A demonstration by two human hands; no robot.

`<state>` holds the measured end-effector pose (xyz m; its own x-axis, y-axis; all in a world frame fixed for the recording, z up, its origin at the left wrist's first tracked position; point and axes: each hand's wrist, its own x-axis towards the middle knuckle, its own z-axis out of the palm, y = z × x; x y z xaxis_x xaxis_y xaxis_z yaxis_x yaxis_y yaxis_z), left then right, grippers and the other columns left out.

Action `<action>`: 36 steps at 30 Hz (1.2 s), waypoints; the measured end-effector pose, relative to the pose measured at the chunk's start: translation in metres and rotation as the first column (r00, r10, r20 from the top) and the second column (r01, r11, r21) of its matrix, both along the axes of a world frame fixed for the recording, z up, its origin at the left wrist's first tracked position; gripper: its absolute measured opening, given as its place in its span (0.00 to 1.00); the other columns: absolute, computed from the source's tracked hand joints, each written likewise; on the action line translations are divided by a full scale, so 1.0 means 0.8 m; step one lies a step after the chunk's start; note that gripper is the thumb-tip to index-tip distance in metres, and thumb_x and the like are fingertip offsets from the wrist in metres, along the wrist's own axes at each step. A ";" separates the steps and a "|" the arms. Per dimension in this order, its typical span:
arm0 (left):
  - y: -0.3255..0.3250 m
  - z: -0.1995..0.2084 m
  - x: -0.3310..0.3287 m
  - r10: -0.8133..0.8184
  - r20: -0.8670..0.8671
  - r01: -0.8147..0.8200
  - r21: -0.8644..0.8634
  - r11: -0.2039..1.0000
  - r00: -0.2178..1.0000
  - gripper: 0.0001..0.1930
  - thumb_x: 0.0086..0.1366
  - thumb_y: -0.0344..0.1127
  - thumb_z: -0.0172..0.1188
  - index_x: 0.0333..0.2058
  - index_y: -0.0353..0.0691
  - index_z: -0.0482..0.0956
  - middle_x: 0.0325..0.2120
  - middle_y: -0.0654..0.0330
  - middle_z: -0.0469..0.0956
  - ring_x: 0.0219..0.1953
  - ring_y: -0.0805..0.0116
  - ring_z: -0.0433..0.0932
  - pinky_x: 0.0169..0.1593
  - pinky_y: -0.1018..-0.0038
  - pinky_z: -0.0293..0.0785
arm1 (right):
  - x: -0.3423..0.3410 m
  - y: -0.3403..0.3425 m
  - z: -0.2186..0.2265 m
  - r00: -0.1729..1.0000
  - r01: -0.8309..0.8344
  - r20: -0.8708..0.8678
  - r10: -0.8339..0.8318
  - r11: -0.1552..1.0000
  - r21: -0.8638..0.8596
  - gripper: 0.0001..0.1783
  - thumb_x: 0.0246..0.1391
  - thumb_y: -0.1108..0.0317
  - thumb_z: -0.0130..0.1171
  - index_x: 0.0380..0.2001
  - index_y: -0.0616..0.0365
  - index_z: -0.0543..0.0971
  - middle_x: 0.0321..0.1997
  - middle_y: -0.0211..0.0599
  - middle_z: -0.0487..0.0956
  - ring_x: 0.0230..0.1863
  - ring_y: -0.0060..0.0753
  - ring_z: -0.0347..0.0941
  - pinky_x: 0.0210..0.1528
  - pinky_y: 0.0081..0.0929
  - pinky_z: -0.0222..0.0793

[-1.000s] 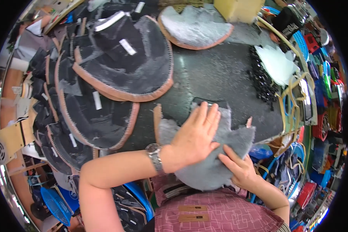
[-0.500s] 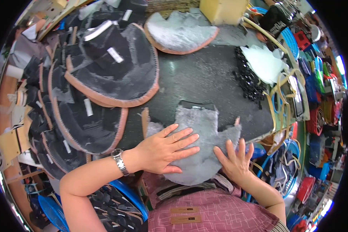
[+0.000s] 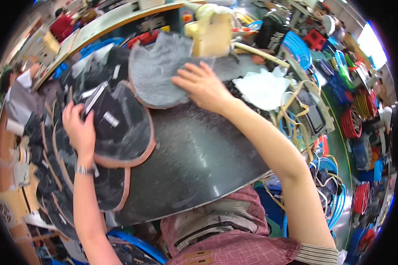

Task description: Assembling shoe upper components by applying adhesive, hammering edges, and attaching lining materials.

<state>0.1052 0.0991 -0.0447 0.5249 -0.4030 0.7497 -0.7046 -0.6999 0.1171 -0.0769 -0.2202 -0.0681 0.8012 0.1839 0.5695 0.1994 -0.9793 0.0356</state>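
Note:
My right hand [image 3: 203,88] lies with fingers stretched out over the right edge of a grey fleecy piece [image 3: 157,66], at the far side of the table. This piece has a rounded, tan-bound lower edge. At the left, my left hand [image 3: 79,130] has its fingers bent around the upper left edge of a black rounded fabric piece [image 3: 124,137] with a pinkish-tan binding and a white label. That piece tops a pile of similar black pieces [image 3: 110,185].
A dark tabletop [image 3: 185,154] spreads before me. A yellowish machine [image 3: 214,33] stands at the back. White sheets [image 3: 263,90] and tan straps [image 3: 296,110] lie at the right. A blue basket [image 3: 334,212] stands below right. People sit at the far left.
Both hands have left the grey fleecy piece near my body, and that spot is bare. My right hand has gone to the far pile, my left to the black pieces. The view has shifted.

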 end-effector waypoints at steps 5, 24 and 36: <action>0.070 0.077 -0.104 -0.349 -0.299 0.132 -0.560 0.818 0.888 0.12 0.63 0.25 0.51 0.46 0.34 0.70 0.41 0.58 0.73 0.43 0.69 0.73 0.48 0.76 0.67 | -0.042 -0.083 0.028 0.956 0.226 -0.264 -0.124 0.888 0.400 0.20 0.43 0.61 0.65 0.42 0.53 0.77 0.50 0.39 0.74 0.53 0.43 0.69 0.56 0.36 0.64; -0.395 -0.035 -0.249 -0.781 -0.314 0.822 0.001 0.569 0.541 0.03 0.50 0.27 0.53 0.23 0.36 0.74 0.26 0.53 0.76 0.33 0.54 0.78 0.35 0.63 0.75 | -0.134 -0.228 0.038 0.640 0.560 -0.598 -0.482 0.826 -0.066 0.22 0.39 0.57 0.66 0.38 0.53 0.73 0.42 0.42 0.73 0.44 0.45 0.72 0.45 0.39 0.67; -0.445 -0.026 -0.209 -0.706 -0.381 0.708 -0.164 0.687 0.597 0.09 0.52 0.33 0.53 0.22 0.37 0.80 0.19 0.50 0.78 0.24 0.58 0.79 0.29 0.65 0.72 | -0.214 -0.175 0.000 0.733 0.460 -0.570 -0.371 0.888 0.013 0.11 0.48 0.63 0.55 0.32 0.58 0.76 0.34 0.44 0.78 0.40 0.47 0.74 0.42 0.38 0.69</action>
<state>-0.0619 -0.2570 -0.0653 0.3109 -0.7764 0.5482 -0.8718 -0.0033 0.4898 -0.2482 -0.3603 -0.0683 0.9573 -0.2888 0.0138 -0.2862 -0.9532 -0.0972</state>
